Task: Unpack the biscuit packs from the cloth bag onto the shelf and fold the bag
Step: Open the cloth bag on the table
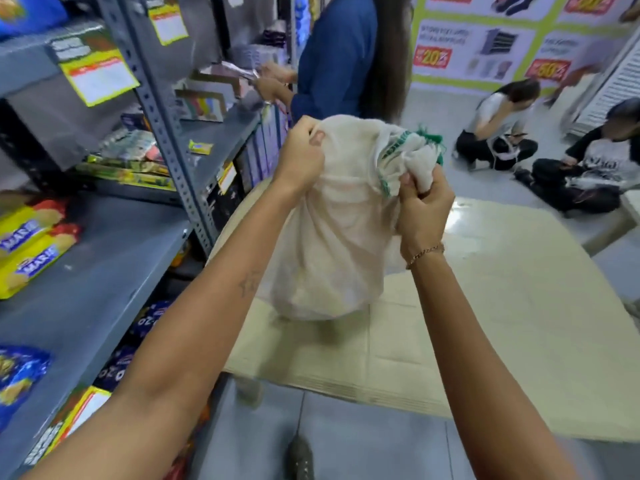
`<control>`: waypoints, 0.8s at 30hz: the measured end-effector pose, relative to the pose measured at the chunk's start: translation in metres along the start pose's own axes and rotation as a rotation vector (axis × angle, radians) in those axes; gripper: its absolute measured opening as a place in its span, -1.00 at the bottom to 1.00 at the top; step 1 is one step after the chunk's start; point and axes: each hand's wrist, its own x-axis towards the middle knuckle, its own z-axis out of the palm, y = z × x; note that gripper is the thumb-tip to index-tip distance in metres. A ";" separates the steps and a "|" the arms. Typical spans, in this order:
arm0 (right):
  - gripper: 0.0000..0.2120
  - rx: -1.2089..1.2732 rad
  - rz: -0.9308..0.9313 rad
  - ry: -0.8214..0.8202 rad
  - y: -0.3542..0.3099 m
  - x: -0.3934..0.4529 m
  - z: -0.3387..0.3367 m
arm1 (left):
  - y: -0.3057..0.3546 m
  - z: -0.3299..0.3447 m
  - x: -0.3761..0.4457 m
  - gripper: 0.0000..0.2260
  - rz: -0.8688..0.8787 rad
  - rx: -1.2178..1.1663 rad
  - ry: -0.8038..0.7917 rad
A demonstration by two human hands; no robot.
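A cream cloth bag (pixel 332 237) with green stitching at its mouth hangs bulging in front of me, its bottom resting near flattened cardboard. My left hand (pixel 301 157) grips the bag's top edge on the left. My right hand (pixel 424 206) is closed on the bunched mouth on the right. What is inside the bag is hidden. Yellow biscuit packs (pixel 33 244) lie on the grey shelf (pixel 104 278) at my left.
Flattened cardboard (pixel 485 306) covers the floor ahead. A person in blue (pixel 336 53) stands at the shelving further along. Two people (pixel 498 129) sit on the floor at the right. More packets fill the lower and upper shelves.
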 end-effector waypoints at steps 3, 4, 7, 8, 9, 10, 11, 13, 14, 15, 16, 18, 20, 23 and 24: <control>-0.86 -0.066 0.048 0.026 0.032 -0.016 -0.008 | -0.041 0.015 -0.001 -0.84 -0.065 0.026 -0.092; -0.87 -0.083 0.052 0.018 0.041 -0.022 -0.011 | -0.057 0.018 -0.005 -0.83 -0.093 0.040 -0.106; -0.90 -0.145 0.094 -0.053 0.067 -0.037 -0.021 | -0.098 0.023 -0.022 -0.84 -0.169 0.025 -0.132; -0.90 -0.176 0.119 -0.089 0.077 -0.043 -0.026 | -0.110 0.025 -0.030 -0.83 -0.186 0.010 -0.177; -0.88 -0.212 0.147 -0.122 0.087 -0.051 -0.031 | -0.119 0.025 -0.040 -0.80 -0.201 -0.010 -0.244; -0.84 -0.238 0.171 -0.157 0.096 -0.059 -0.038 | -0.128 0.025 -0.050 -0.77 -0.223 -0.034 -0.333; -0.81 -0.255 0.198 -0.193 0.104 -0.066 -0.044 | -0.136 0.025 -0.060 -0.76 -0.263 -0.053 -0.438; -0.72 -0.265 0.264 -0.254 0.118 -0.074 -0.056 | -0.151 0.021 -0.072 -0.81 -0.316 0.022 -0.711; -0.67 -0.272 0.294 -0.278 0.124 -0.075 -0.061 | -0.158 0.018 -0.073 -0.85 -0.321 0.153 -0.892; -0.62 -0.281 0.320 -0.301 0.129 -0.075 -0.066 | -0.160 0.017 -0.072 -0.91 -0.325 0.291 -1.047; -0.60 -0.290 0.347 -0.328 0.134 -0.074 -0.071 | -0.157 0.018 -0.070 -0.94 -0.315 0.374 -1.120; -0.68 -0.316 0.389 -0.396 0.141 -0.068 -0.078 | -0.141 0.030 -0.063 -0.73 -0.272 0.289 -0.879; -0.76 -0.356 0.377 -0.450 0.146 -0.061 -0.081 | -0.113 0.048 -0.059 -0.64 -0.176 0.022 -0.410; -0.82 -0.384 0.321 -0.502 0.149 -0.051 -0.083 | -0.093 0.071 -0.057 -0.73 -0.035 -0.052 -0.541; -0.79 -0.394 0.313 -0.514 0.148 -0.047 -0.082 | -0.092 0.077 -0.061 -0.65 -0.052 0.056 -0.716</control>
